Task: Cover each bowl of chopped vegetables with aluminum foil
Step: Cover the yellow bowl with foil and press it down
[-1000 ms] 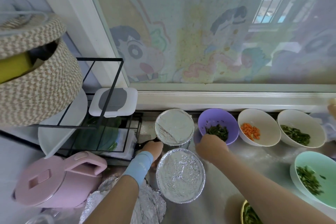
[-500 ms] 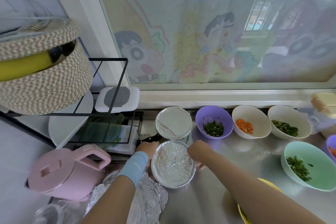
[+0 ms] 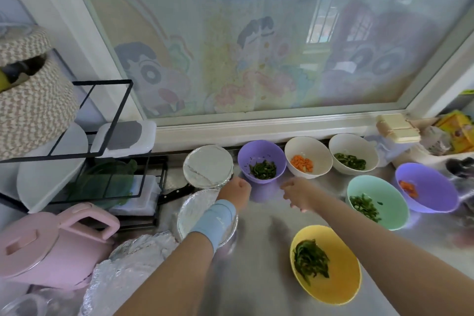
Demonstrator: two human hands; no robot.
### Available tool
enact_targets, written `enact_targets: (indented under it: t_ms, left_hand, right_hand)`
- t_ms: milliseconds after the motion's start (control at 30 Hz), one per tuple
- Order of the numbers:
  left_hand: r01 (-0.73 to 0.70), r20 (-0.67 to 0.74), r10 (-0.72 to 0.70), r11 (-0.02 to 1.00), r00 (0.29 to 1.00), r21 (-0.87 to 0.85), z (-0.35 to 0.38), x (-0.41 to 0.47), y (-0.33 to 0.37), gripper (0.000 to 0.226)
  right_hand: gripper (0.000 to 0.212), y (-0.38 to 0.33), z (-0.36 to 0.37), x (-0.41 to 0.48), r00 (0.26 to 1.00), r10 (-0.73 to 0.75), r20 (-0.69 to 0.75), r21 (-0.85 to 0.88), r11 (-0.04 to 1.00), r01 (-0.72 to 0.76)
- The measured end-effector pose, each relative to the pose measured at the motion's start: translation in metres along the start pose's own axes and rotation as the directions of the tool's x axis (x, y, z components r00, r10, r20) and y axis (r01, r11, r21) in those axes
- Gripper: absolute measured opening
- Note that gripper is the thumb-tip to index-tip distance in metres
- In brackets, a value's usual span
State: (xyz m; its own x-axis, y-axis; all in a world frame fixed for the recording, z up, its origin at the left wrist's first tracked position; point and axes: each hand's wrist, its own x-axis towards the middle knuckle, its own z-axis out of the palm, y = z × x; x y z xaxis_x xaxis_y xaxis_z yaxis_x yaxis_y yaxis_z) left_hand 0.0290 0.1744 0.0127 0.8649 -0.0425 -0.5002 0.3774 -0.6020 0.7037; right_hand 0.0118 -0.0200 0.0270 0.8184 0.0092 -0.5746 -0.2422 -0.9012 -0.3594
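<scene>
Two bowls wear foil: the far foil-covered bowl (image 3: 207, 169) and the near foil-covered bowl (image 3: 192, 213), which my left wrist partly hides. My left hand (image 3: 234, 190) hovers past the near one's far rim with loosely curled fingers and nothing in it. My right hand (image 3: 297, 192) hangs relaxed and empty. Between them, just beyond, stands an uncovered purple bowl (image 3: 261, 151) of green pieces. Also uncovered are a white bowl of carrot (image 3: 307, 146), a white bowl of greens (image 3: 352, 141), a mint bowl (image 3: 384, 187), a second purple bowl (image 3: 431, 187) and a yellow bowl (image 3: 333, 287).
Crumpled loose foil (image 3: 133, 267) lies at the near left beside a pink pot (image 3: 51, 246). A black wire rack (image 3: 102, 151) and a woven basket (image 3: 33, 100) stand at the left. A black knife handle (image 3: 177, 194) lies by the rack. Packets (image 3: 451, 133) sit at the far right.
Both hands have left the near foil-covered bowl and moved right and forward, toward the purple bowl of greens. My view has swung right, showing more bowls.
</scene>
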Motion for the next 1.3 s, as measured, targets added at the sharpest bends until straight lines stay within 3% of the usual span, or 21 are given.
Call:
enact_targets:
  t_ms: [33,67,133,200,267,300,367,433,600,767,1033,1300]
  left_hand:
    - [0.020,0.074,-0.020,1.000,0.997,0.007,0.017,0.000,0.001,0.030]
    - [0.040,0.140,-0.042,0.999,0.989,0.015,0.029,-0.001,-0.001,0.031]
    - [0.086,0.239,-0.099,0.994,0.966,0.067,0.060,-0.011,0.002,0.031]
    - [0.192,0.357,-0.210,0.978,0.910,0.086,0.084,-0.027,0.005,0.029]
    - [0.282,0.427,-0.307,0.952,0.850,0.121,0.106,-0.031,0.004,0.048]
    - [0.344,0.443,-0.357,0.932,0.822,0.113,0.116,-0.035,0.003,0.047]
    - [0.240,0.383,-0.307,0.947,0.872,0.213,0.134,-0.039,0.000,0.037]
    - [0.307,0.346,-0.362,0.930,0.865,0.205,0.140,-0.042,0.003,0.035]
    - [0.458,0.235,-0.457,0.888,0.858,0.053,0.137,-0.044,0.001,0.035]
    - [0.479,0.147,-0.469,0.877,0.871,-0.037,0.121,-0.046,-0.014,0.029]
    - [0.275,0.066,-0.270,0.958,0.961,-0.080,0.091,-0.064,-0.012,0.017]
    - [0.123,-0.118,-0.126,0.992,0.985,-0.037,0.011,-0.092,-0.056,0.021]
  right_hand:
    - [0.038,0.014,-0.001,-0.005,0.996,0.085,-0.027,0.113,0.990,-0.082]
    - [0.038,0.023,-0.001,-0.010,0.992,0.087,-0.094,0.120,0.990,-0.076]
    - [0.040,0.057,0.001,-0.023,0.991,0.060,-0.123,-0.043,0.997,-0.066]
    - [0.044,0.086,0.010,-0.032,0.995,0.089,-0.055,-0.126,0.987,-0.095]
    - [0.047,0.105,0.017,-0.043,0.989,0.146,-0.015,-0.163,0.976,-0.147]
    - [0.045,0.114,0.020,-0.045,0.983,0.185,0.003,-0.178,0.967,-0.181]
    - [0.029,0.124,0.029,-0.050,0.966,0.251,0.059,-0.214,0.949,-0.233]
    - [0.016,0.129,0.034,-0.050,0.961,0.261,0.091,-0.208,0.949,-0.237]
    - [0.038,0.125,0.040,-0.034,0.993,0.115,0.015,-0.094,0.989,-0.113]
    - [0.045,0.106,0.040,-0.025,0.997,0.034,0.072,-0.010,0.999,-0.033]
    - [0.045,0.065,0.032,-0.031,0.992,-0.124,-0.037,-0.035,0.992,0.123]
    - [0.036,-0.057,0.063,-0.049,0.936,-0.350,-0.025,-0.017,0.937,0.350]
